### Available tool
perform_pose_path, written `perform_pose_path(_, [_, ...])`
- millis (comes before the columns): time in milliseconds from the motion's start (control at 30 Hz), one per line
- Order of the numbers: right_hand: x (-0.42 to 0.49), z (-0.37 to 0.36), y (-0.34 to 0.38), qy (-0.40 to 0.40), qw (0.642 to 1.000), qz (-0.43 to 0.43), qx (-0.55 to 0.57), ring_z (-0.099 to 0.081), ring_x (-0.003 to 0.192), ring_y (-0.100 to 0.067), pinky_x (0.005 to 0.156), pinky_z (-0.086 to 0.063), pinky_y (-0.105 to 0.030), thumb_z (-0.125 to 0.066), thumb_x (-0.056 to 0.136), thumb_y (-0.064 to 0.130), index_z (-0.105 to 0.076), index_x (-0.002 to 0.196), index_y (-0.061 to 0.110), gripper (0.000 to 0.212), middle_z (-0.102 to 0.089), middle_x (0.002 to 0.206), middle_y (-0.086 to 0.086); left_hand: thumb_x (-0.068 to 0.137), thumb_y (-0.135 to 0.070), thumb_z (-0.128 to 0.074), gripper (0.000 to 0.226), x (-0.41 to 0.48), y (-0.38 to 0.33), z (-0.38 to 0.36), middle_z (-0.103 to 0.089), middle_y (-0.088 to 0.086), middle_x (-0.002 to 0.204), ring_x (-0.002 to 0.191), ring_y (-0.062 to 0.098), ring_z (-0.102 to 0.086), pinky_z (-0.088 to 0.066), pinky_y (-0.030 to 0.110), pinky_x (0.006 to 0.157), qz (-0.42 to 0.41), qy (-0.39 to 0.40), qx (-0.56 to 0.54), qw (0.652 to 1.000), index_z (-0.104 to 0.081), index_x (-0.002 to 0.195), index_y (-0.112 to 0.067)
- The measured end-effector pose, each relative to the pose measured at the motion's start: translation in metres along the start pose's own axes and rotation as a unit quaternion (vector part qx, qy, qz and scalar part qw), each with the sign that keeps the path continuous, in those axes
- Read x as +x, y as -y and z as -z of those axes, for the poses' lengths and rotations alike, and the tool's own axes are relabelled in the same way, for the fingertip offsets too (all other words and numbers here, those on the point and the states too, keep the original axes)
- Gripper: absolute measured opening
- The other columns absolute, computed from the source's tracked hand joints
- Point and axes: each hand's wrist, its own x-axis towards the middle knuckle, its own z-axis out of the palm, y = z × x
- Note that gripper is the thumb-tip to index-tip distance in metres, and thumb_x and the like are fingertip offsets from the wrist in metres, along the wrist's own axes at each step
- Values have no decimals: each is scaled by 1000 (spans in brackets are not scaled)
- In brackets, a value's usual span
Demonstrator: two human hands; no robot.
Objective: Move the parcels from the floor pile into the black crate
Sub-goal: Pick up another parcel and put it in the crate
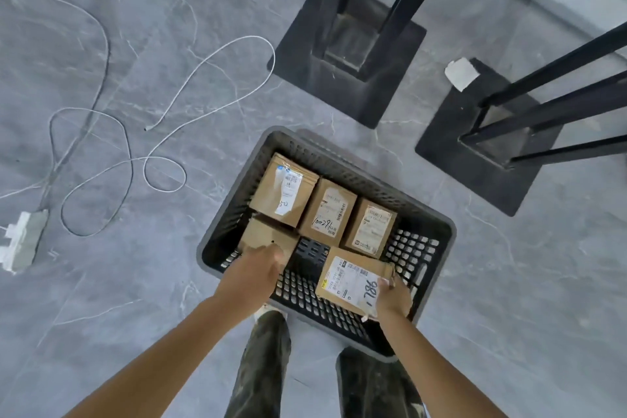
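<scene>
The black crate (pixel 420 224) stands on the grey floor right in front of my feet. Three brown labelled parcels sit in a row along its far side: one at the left (pixel 284 194), one in the middle (pixel 328 212) and one at the right (pixel 370 227). My left hand (pixel 261 265) reaches into the crate and holds a plain brown parcel (pixel 263 236) at the near left, its fingers hidden behind the box. My right hand (pixel 393 297) grips the near edge of a flat labelled parcel (pixel 353 276) marked 786, held tilted over the crate's near right part.
Two black metal stands on square base plates rise beyond the crate, one (pixel 349 54) behind it and one (pixel 488 146) to the right. A white cable (pixel 217 58) loops over the floor at the left, ending near a power strip (pixel 23 241). My legs stand just behind the crate.
</scene>
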Motion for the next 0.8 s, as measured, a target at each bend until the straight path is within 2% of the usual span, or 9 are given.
perform_pose_path(100, [27,-43,-9,27,999,-24,-2,-56,118,-38,88,-50,-39,-44,98,6,-46,137,4,38,-57,130,-21,98,-18,-39,23,14,20,-8,-62,-3,106,95,13,-60,-53,35,84,-4,-17,-27,999,-57,111,-21])
perform_pose_path(167, [37,-69,-15,92,995,-38,-16,-52,122,-36,98,-47,-40,-36,96,-3,-36,143,7,48,-52,136,-20,97,-17,-40,23,20,30,-13,-62,-4,107,95,11,-59,-53,33,84,-7,-17,-32,999,-57,112,-24])
perform_pose_path(300, [43,-106,-13,200,975,-99,-9,-33,136,-36,112,-31,-42,-37,95,1,-15,150,7,59,-27,152,-20,97,-16,-41,24,30,33,-19,-62,-2,112,101,12,-59,-51,35,89,1,0,-23,1000,-58,113,-22])
perform_pose_path(400, [36,-112,-4,286,952,-110,-24,-32,138,-29,98,-38,-30,-26,99,-1,-6,153,17,61,-21,157,-11,96,-14,-41,25,35,23,-19,-63,-1,113,101,12,-60,-51,36,89,-8,7,-19,1000,-57,114,-21])
perform_pose_path(467, [33,-104,1,300,950,-83,-27,-36,137,-32,92,-44,-32,-26,98,-2,-11,153,20,61,-22,157,-9,96,-15,-40,27,37,12,-15,-63,-1,113,100,12,-61,-52,36,88,-13,5,-15,1000,-56,117,-21])
perform_pose_path(567, [27,-74,13,292,955,-7,-45,-49,126,-31,95,-46,-36,-28,95,-5,-30,148,14,56,-33,152,-12,97,-16,-39,29,34,-9,-4,-62,1,115,98,14,-62,-52,36,86,-27,3,9,1000,-55,120,-21])
perform_pose_path(633, [17,-44,27,293,953,57,-56,-57,111,-25,83,-49,-31,-29,95,-2,-38,143,12,51,-44,145,-13,96,-15,-40,28,28,-28,8,-63,1,114,92,13,-62,-54,34,80,-53,-5,31,998,-55,120,-18])
perform_pose_path(700, [2,-4,48,277,952,115,-59,-56,117,-29,84,-49,-31,-30,98,5,-40,140,13,44,-49,138,-12,97,-15,-41,27,18,-51,24,-62,2,114,86,13,-60,-53,32,75,-77,-13,44,996,-54,121,-18])
perform_pose_path(800, [-29,64,87,238,952,186,-46,-50,124,-22,82,-41,-21,-32,101,13,-44,137,16,38,-51,138,-8,97,-15,-41,26,-5,-96,59,-60,1,111,90,17,-61,-53,36,82,-100,-28,60,993,-54,118,-20])
